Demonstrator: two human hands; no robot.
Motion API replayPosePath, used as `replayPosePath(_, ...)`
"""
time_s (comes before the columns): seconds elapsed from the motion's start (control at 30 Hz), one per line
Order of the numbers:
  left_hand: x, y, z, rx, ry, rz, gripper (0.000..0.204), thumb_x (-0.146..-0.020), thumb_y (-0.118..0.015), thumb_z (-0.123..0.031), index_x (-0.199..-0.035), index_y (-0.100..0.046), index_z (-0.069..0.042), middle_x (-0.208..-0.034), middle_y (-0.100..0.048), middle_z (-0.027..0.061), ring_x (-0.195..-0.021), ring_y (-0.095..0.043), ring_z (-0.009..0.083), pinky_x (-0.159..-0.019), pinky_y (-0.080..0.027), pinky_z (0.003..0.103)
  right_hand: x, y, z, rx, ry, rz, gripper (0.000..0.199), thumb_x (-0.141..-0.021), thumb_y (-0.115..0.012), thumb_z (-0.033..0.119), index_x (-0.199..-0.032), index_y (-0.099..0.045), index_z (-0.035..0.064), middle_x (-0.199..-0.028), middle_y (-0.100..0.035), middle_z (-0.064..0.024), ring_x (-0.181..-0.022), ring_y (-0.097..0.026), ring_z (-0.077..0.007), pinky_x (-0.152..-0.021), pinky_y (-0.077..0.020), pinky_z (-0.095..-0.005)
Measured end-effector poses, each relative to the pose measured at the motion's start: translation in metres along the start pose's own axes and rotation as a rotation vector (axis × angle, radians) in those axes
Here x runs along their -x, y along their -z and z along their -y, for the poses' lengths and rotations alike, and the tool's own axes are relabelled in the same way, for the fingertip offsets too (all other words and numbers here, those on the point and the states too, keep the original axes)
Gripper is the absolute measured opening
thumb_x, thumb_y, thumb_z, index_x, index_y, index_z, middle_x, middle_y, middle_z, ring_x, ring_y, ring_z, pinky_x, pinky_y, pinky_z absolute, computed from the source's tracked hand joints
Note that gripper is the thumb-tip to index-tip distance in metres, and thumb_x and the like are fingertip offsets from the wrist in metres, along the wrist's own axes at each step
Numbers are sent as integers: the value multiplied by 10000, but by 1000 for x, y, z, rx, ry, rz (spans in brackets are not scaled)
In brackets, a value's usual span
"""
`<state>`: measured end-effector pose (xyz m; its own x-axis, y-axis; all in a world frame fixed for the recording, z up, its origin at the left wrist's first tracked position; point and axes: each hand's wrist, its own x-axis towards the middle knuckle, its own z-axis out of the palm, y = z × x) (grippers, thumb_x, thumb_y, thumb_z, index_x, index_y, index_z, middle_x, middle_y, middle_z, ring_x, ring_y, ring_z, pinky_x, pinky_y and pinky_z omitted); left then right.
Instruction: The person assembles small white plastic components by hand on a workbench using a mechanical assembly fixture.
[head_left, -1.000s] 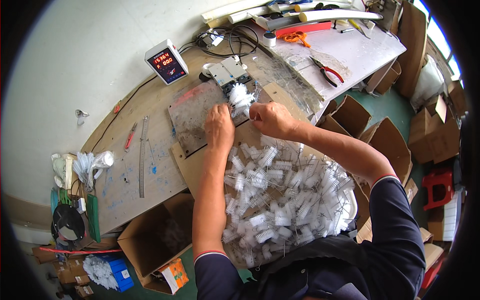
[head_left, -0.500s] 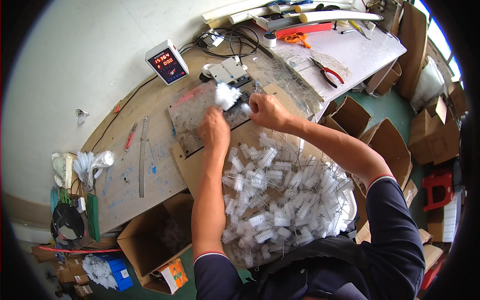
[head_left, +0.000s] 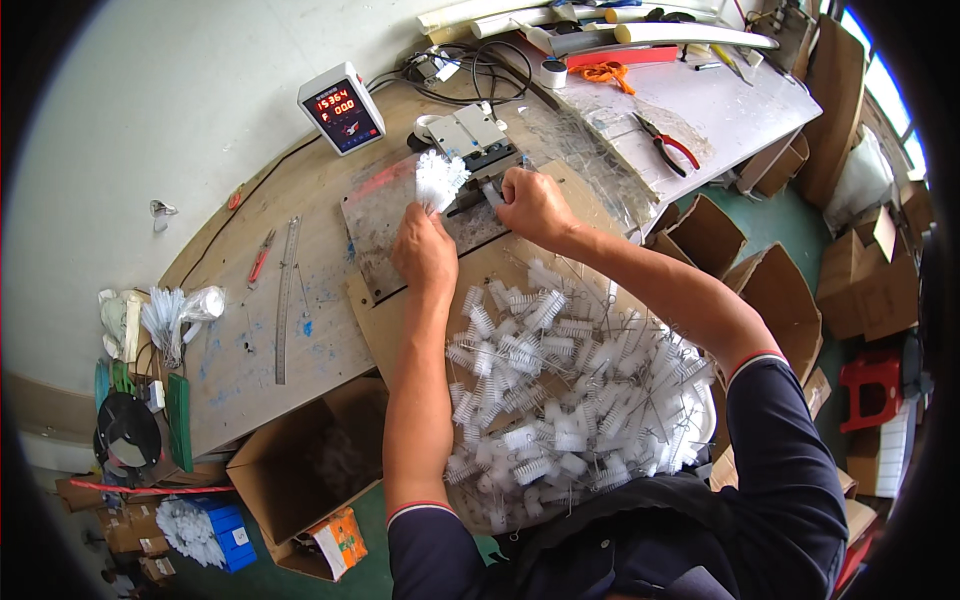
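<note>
My left hand is closed round a bunch of white bristle brushes, tufts upward, above a scuffed metal plate. At the plate's right end my right hand is closed, thumb and forefinger pinching a small whitish brush beside the dark slot of a bench fixture. My fingers hide part of that brush. Closer to me, below both hands, lies a big heap of small white spiral brushes with thin wire stems.
A box with a red digital display stands at the wall. A steel ruler and a red-handled cutter lie left. Red-handled pliers rest on the white table at right. An open cardboard carton sits below the bench.
The bunch in my left hand has shifted slightly left and now shows sharply instead of blurred. My right hand stays by the fixture. The whole view has shifted a little.
</note>
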<state>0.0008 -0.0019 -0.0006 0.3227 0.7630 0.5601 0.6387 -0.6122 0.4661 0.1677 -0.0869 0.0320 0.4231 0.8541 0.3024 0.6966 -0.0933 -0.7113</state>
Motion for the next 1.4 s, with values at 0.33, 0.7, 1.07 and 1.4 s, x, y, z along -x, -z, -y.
replayPosePath(0.33, 3, -7, -10, 47, -111, 20, 119, -931, -611, -74, -1016, -578, 1, -969, -673, 186, -931, -653, 403, -785, -519, 492, -5, 13, 1, -112, -148, 182, 211, -742, -761, 144, -722, -602, 8, -710, -682, -168, -703, -692, -280, -659, -540, -407)
replayPosePath(0.7, -4, -11, -8, 114, -139, 80, 112, -940, -597, -81, -1019, -564, -9, -994, -669, 201, -953, -648, 414, -794, -513, 496, 25, 75, 18, 156, 119, 618, 184, -779, -749, 217, -813, -721, 38, -792, -715, -126, -756, -695, -267, -707, -533, -380)
replayPosePath(1.07, -2, -10, -8, 100, -132, 127, 127, -946, -589, -90, -1045, -582, -10, -987, -671, 200, -965, -644, 411, -806, -511, 492, 21, 47, 4, 63, 62, 561, 219, -783, -768, 244, -763, -725, 30, -709, -705, -93, -665, -686, -219, -630, -535, -368)
replayPosePath(1.4, 0, -6, -12, 32, -273, 113, 162, -979, -586, -144, -1036, -640, -3, -1019, -697, 190, -971, -660, 388, -823, -520, 462, 30, 59, -11, 29, 6, 277, 181, -822, -696, 92, -991, -684, 26, -834, -719, -126, -779, -699, -296, -725, -553, -382)
